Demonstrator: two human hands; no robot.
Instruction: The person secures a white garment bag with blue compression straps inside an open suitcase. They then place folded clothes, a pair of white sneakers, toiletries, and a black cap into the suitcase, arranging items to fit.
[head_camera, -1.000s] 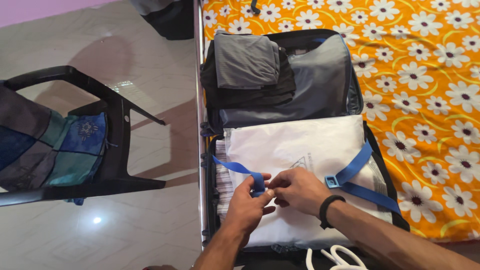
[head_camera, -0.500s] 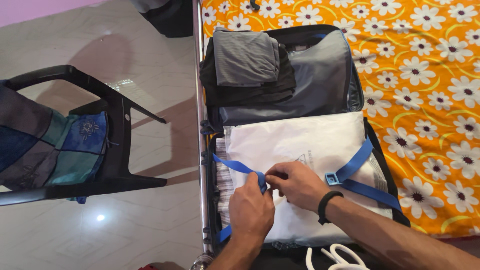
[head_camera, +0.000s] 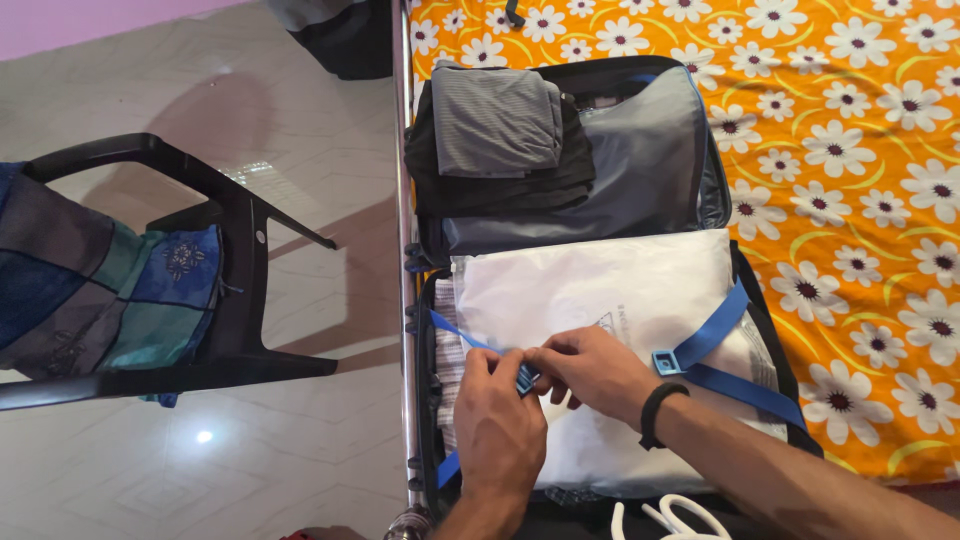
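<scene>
Strap (head_camera: 462, 334): pulled flatter and lower across white bag (head_camera: 600, 300) than before. Buckle (head_camera: 526, 378): pinched between left hand (head_camera: 500, 425) and right hand (head_camera: 590, 370), both grips clenched on it, inside suitcase (head_camera: 760, 320).

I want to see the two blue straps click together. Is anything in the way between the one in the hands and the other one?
Nothing visible blocks it. Both hands, left hand and right hand, pinch the left blue strap. Between it and the right strap buckle lies only the flat white bag, with the right hand resting over it.
</scene>
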